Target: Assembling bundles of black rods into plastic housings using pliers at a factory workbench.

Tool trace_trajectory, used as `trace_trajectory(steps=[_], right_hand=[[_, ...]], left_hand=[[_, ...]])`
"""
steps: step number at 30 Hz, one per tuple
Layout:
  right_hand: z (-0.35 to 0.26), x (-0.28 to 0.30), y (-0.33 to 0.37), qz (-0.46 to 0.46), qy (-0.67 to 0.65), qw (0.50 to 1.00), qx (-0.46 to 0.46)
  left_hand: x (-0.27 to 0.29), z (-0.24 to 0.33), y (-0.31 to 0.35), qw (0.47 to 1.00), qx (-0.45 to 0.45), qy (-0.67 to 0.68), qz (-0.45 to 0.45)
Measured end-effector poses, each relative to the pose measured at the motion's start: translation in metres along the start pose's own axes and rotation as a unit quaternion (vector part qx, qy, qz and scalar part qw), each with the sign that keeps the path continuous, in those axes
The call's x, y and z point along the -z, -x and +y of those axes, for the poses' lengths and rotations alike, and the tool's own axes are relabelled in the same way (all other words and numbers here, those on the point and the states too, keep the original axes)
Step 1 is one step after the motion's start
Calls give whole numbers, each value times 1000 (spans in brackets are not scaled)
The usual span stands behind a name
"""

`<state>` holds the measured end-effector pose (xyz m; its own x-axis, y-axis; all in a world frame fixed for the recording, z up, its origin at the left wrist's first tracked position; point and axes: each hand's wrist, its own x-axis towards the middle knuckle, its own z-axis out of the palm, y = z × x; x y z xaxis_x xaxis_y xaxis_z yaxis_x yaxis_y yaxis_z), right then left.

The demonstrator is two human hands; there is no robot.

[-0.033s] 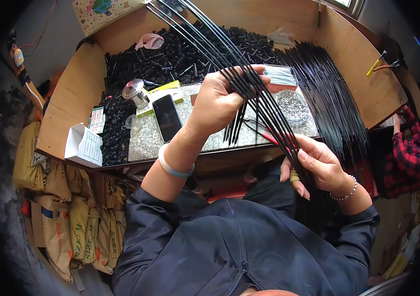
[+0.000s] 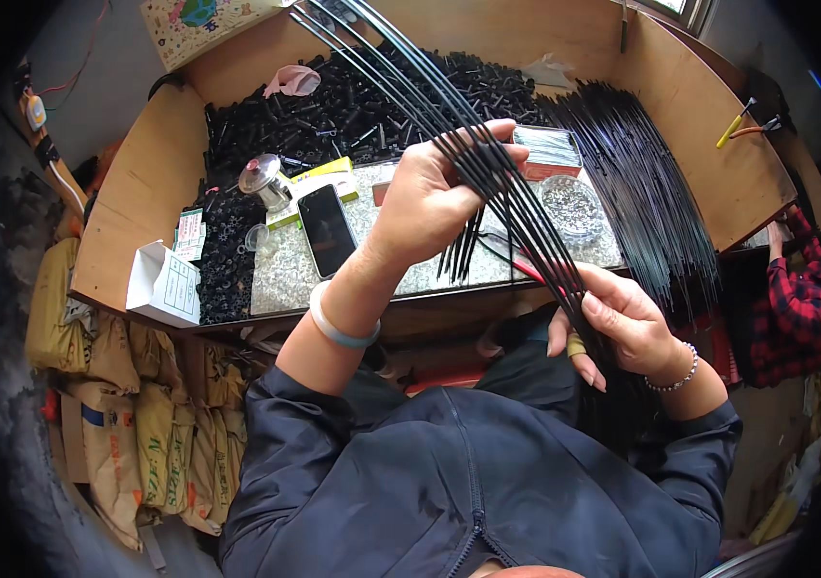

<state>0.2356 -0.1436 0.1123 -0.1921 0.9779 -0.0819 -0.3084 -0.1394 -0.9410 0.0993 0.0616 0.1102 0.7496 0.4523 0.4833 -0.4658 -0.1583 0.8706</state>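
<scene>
A bundle of long thin black rods (image 2: 540, 223) slants across the table's front edge, from the upper left down toward my lap. My left hand (image 2: 435, 193) is closed round it midway, the rods fanning out above and below. Shorter rod ends (image 2: 461, 258) hang beneath this hand. Lower down, my right hand (image 2: 627, 323) holds the same bundle between thumb and fingers; one finger wears a tan wrap. Behind the rods, red-handled pliers (image 2: 526, 267) lie partly hidden at the slab's edge. The bundle's lower end is lost against dark clothing.
Many black rods (image 2: 637, 183) lie at the right of the walled table, with black tubular parts (image 2: 372, 106) heaped behind. On the speckled slab (image 2: 396, 268) are a phone (image 2: 327, 228) and a round dish of small parts (image 2: 569, 207). A person's checked sleeve (image 2: 806, 308) shows at right.
</scene>
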Motion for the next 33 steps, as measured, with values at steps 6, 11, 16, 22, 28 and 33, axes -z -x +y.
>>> trace_trajectory(steps=[6, 11, 16, 22, 28, 33], right_hand=[[5, 0, 1, 12, -29, 999, 9], [6, -7, 7, 38, 18, 998, -36], [4, -12, 17, 124, 97, 987, -9], [33, -12, 34, 151, 176, 970, 77], [158, 21, -50, 216, 287, 916, 179], [212, 44, -81, 249, 322, 893, 194]], left_hand=[[-7, -5, 5, 1000, 19, 7, -13], [-12, -2, 8, 999, 23, 19, 36], [-15, -29, 23, 994, 2, -105, 18], [24, -109, 43, 913, -97, -396, -24], [156, -155, -36, 621, -195, -757, -58], [109, -84, -16, 572, 83, -802, -152]])
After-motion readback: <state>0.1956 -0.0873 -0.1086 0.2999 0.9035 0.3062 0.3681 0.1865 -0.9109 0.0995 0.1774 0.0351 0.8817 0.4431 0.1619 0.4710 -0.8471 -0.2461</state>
